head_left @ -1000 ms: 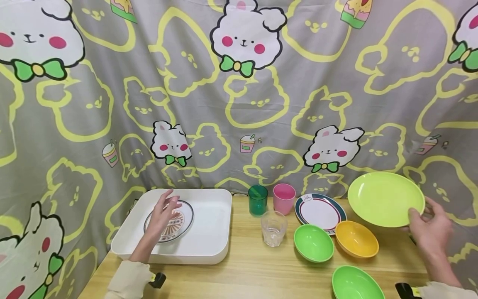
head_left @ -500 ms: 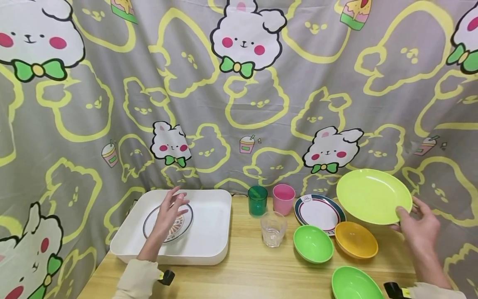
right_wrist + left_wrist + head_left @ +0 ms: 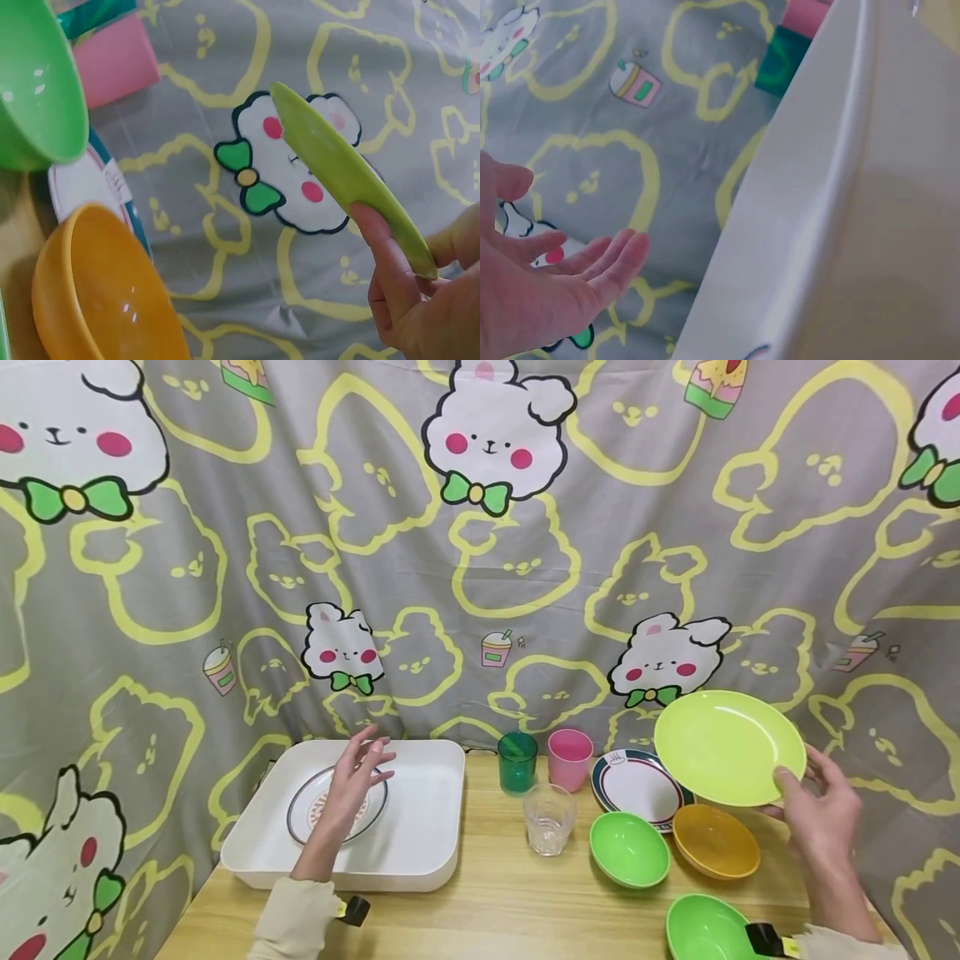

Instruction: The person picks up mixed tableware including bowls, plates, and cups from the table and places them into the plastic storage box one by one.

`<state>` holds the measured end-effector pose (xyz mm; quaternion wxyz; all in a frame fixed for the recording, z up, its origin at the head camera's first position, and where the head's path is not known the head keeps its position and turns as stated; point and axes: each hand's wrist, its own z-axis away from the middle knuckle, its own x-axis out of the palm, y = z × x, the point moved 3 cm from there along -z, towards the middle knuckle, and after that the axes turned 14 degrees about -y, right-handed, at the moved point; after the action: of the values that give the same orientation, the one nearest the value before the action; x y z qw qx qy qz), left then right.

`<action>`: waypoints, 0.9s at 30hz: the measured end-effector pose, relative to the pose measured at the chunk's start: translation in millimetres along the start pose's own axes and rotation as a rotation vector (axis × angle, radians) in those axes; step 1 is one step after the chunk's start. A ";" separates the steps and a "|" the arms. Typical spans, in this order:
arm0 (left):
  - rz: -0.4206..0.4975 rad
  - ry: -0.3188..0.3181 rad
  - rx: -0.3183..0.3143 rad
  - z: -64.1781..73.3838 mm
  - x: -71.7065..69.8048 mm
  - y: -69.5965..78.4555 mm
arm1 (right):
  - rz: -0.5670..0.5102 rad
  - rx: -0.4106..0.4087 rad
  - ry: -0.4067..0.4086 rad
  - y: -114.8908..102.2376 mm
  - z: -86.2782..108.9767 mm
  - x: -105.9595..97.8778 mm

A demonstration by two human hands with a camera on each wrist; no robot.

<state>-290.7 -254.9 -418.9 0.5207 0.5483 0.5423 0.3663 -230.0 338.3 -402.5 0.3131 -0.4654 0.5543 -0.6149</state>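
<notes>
My right hand [image 3: 823, 810] grips the right edge of a lime-green plate [image 3: 723, 747], thumb on top and fingers beneath. The plate is raised and tilted above the orange bowl [image 3: 716, 842] and in front of the curtain. In the right wrist view, the same plate [image 3: 337, 169] shows edge-on between thumb and fingers. My left hand [image 3: 352, 785] hovers over the white tub [image 3: 427, 810], its fingers spread and holding nothing. Inside that tub lies a white patterned plate [image 3: 302, 814] with a dark rim, partly hidden behind my hand.
On the wooden table stand a green cup [image 3: 517, 764], a pink cup [image 3: 571, 760] and a clear glass [image 3: 549, 821]. A white plate with a teal rim [image 3: 637, 785] lies behind a green bowl [image 3: 628, 850]. Another green bowl [image 3: 705, 927] sits nearer. A patterned curtain [image 3: 525, 568] hangs behind.
My right hand has carried the lime-green plate leftward and slightly up. My left hand has shifted right over the tub. The dishes on the table have stayed put.
</notes>
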 end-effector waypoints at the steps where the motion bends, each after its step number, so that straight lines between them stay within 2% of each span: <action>1: -0.006 -0.006 0.007 -0.4 2.1 1.8 | -0.003 -0.005 0.001 0.0 1.4 1.8; 4: -0.013 -0.017 0.026 -1.0 8.8 7.2 | -0.028 -0.023 -0.008 1.5 4.7 7.5; 9: 0.048 -0.015 0.024 -3.2 20.2 12.8 | -0.059 -0.059 -0.029 3.8 5.7 17.6; 16: 0.123 -0.019 0.054 -8.5 42.3 16.5 | -0.100 -0.011 -0.018 9.1 13.4 25.5; 19: 0.152 -0.036 0.076 -10.3 52.6 17.1 | -0.119 -0.022 -0.006 11.0 14.9 31.6; 27: 0.155 -0.038 0.119 -9.7 70.3 16.9 | -0.159 -0.056 -0.008 16.6 17.5 49.0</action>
<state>-286.3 -182.4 -412.2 0.4675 0.6253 0.5091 0.3622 -234.2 284.1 -408.5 0.2523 -0.5189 0.5312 -0.6205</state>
